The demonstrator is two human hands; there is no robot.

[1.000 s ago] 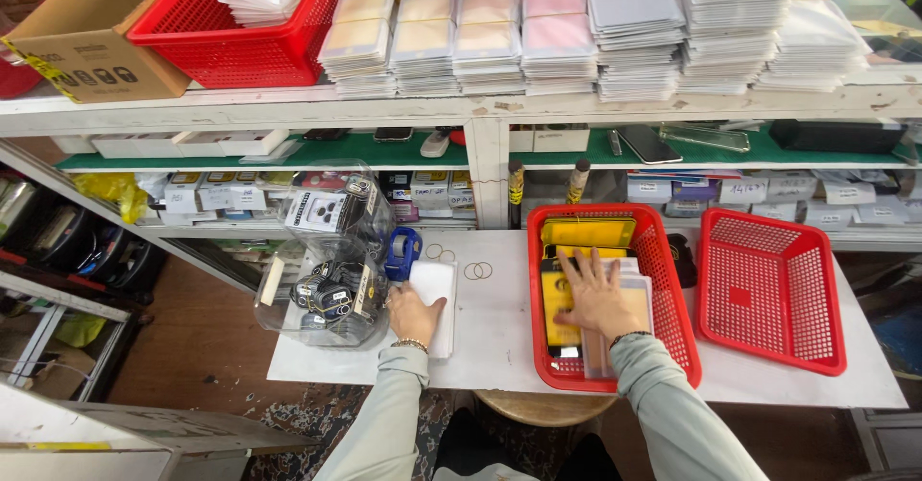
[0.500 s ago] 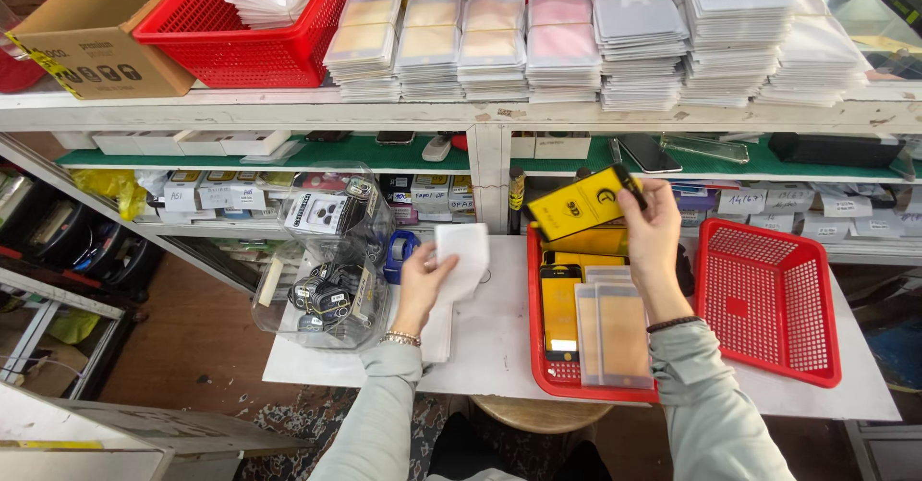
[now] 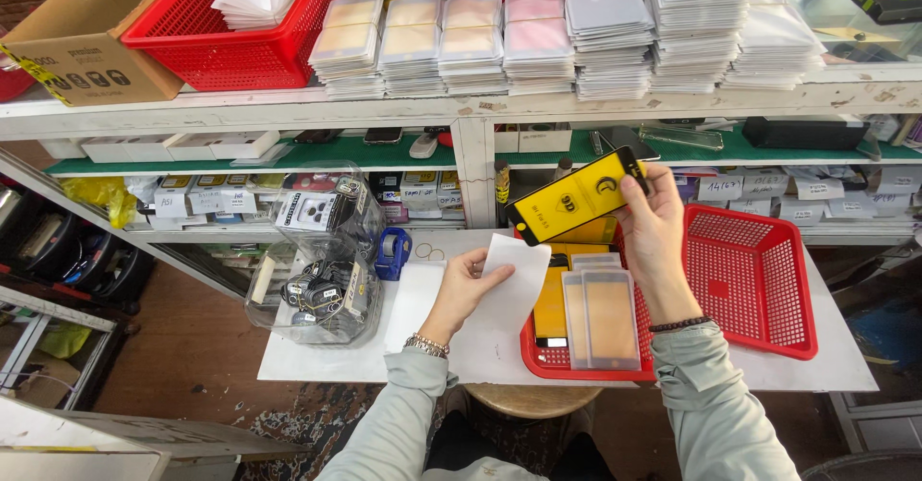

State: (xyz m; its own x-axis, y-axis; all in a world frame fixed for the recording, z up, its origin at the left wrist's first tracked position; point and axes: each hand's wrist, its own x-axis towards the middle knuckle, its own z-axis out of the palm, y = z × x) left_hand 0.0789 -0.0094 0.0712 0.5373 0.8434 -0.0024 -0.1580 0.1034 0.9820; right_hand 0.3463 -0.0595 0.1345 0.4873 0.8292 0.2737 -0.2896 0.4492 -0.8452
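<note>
One yellow packet, tilted up-right

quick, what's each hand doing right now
Left hand: closed on a white sleeve, raised above the table.
Right hand: closed on a yellow and black packet, held above the red basket.

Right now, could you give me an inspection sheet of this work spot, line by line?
Surface: white table, scuffed.
Job's things: yellow-and-black flat packet; white sleeve; red basket of packets; empty red basket.
Clutter: clear plastic jar; blue tape dispenser; stacked packets on shelf.
Hands: left hand holds the sleeve; right hand holds the packet raised.
Cables: nothing seen.
Surroundings: cardboard box, red shelf basket, stool.
</note>
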